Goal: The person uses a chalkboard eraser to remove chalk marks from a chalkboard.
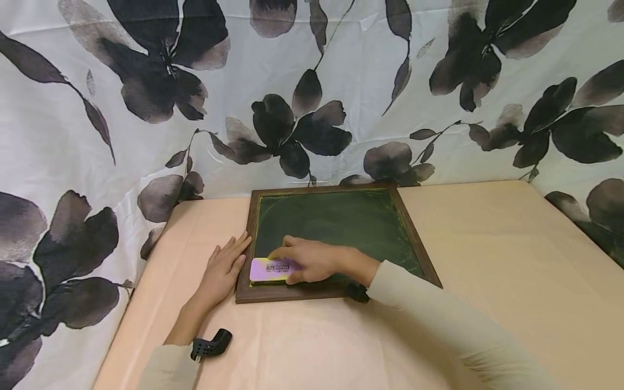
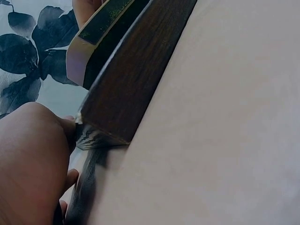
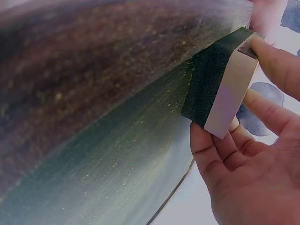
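A green chalkboard [image 1: 336, 216] in a dark brown wooden frame [image 1: 292, 294] lies on the table. My right hand [image 1: 317, 261] grips a purple and yellow board eraser [image 1: 265, 269] at the board's near left corner. In the right wrist view, thumb and fingers hold the eraser [image 3: 227, 91] by its sides, its dark felt face toward the green surface [image 3: 108, 154]. My left hand [image 1: 221, 273] lies along the frame's left side with straight fingers touching it. From the left wrist, the frame's corner [image 2: 122, 103] shows beside the left hand [image 2: 35, 159], and the eraser [image 2: 77, 61] appears beyond it.
A peach cloth covers the table [image 1: 512, 260]. Behind and to the left hangs a white curtain [image 1: 370, 70] with dark flowers. Black wrist devices sit at the left wrist [image 1: 212, 344] and under the right wrist [image 1: 357, 292]. Yellowish chalk dust lines the board's edges.
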A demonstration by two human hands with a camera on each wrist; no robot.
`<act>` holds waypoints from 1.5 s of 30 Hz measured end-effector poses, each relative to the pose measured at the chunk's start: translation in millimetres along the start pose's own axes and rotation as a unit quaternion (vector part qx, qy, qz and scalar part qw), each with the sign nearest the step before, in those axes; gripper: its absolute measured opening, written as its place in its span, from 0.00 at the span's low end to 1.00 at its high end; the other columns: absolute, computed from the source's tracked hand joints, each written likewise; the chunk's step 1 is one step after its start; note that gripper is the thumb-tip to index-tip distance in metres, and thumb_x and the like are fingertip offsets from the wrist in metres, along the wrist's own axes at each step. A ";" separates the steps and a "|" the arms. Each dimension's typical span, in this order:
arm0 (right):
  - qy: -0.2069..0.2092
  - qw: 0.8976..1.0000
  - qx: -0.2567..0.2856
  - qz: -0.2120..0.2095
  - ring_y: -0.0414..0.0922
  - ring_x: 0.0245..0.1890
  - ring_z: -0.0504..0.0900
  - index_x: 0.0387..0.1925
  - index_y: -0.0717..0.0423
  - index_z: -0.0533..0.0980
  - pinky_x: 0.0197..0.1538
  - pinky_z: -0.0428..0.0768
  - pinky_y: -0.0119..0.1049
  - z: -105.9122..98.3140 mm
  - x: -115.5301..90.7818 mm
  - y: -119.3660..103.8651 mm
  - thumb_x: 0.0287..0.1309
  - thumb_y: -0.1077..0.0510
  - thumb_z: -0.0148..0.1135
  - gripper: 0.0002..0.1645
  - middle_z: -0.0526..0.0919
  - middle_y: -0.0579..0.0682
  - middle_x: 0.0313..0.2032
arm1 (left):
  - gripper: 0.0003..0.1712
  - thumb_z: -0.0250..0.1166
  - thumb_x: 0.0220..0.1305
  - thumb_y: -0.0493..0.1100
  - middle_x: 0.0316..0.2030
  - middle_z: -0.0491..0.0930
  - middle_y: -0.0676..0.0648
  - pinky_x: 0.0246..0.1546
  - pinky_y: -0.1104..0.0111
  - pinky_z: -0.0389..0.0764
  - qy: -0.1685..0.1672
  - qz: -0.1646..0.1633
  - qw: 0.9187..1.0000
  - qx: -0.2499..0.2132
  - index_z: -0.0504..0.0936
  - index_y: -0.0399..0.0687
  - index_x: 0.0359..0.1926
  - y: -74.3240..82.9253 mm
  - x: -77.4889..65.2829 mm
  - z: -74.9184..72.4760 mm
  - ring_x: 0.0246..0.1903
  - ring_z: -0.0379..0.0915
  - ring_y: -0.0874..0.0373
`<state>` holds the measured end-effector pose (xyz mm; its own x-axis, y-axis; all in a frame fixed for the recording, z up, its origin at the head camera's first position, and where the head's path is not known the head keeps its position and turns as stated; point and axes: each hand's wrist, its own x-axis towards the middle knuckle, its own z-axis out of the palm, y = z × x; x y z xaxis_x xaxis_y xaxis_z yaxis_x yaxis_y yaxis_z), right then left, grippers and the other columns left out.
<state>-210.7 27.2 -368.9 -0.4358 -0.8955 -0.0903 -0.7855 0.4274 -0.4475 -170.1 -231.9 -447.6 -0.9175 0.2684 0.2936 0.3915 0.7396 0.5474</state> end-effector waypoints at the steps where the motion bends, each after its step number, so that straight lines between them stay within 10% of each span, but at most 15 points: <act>1: 0.001 1.000 0.001 -0.002 0.40 0.37 0.69 0.66 0.50 0.67 0.38 0.70 0.29 -0.2 -0.5 -0.4 0.59 0.52 0.65 0.34 0.68 0.47 0.45 | 0.26 0.49 0.74 0.41 0.70 0.58 0.42 0.65 0.39 0.38 0.002 0.002 1.000 0.000 0.64 0.43 0.70 0.2 -0.1 0.2 0.68 0.49 0.36; 14: 0.017 1.000 -0.001 0.014 0.40 0.37 0.70 0.66 0.51 0.67 0.40 0.72 0.31 -4.7 -9.3 4.2 0.59 0.52 0.65 0.34 0.67 0.46 0.45 | 0.25 0.49 0.74 0.42 0.70 0.58 0.43 0.65 0.39 0.39 0.001 0.006 1.000 -0.003 0.64 0.43 0.70 3.5 2.8 2.8 0.68 0.49 0.36; 25: 0.115 0.991 0.013 0.071 0.41 0.36 0.69 0.65 0.50 0.69 0.36 0.70 0.35 -23.7 -54.9 25.1 0.56 0.49 0.67 0.36 0.68 0.45 0.43 | 0.26 0.49 0.74 0.42 0.71 0.57 0.44 0.66 0.40 0.38 -0.004 -0.005 1.000 0.002 0.64 0.44 0.70 3.2 0.1 4.3 0.69 0.48 0.38; 34: 0.239 0.954 0.005 0.183 0.47 0.34 0.69 0.62 0.60 0.71 0.33 0.69 0.38 -44.5 -140.2 68.6 0.52 0.54 0.71 0.36 0.71 0.52 0.39 | 0.26 0.49 0.74 0.42 0.71 0.57 0.43 0.65 0.39 0.39 -0.007 -0.005 1.000 0.008 0.64 0.44 0.70 2.6 -1.1 -0.3 0.69 0.49 0.37; 45: 0.281 0.889 -0.001 0.360 0.62 0.43 0.72 0.62 0.74 0.63 0.35 0.71 0.47 -54.1 -236.8 111.3 0.60 0.49 0.64 0.41 0.72 0.72 0.44 | 0.26 0.47 0.75 0.43 0.71 0.56 0.44 0.66 0.41 0.38 -0.012 -0.014 1.000 0.007 0.63 0.45 0.71 1.0 -1.1 -1.4 0.69 0.48 0.38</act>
<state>-218.6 293.5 -349.2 -0.9769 -0.1852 0.1067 -0.2135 0.8657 -0.4526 -168.6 -232.4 -446.3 -0.9299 0.2617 0.2584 0.3639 0.7557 0.5445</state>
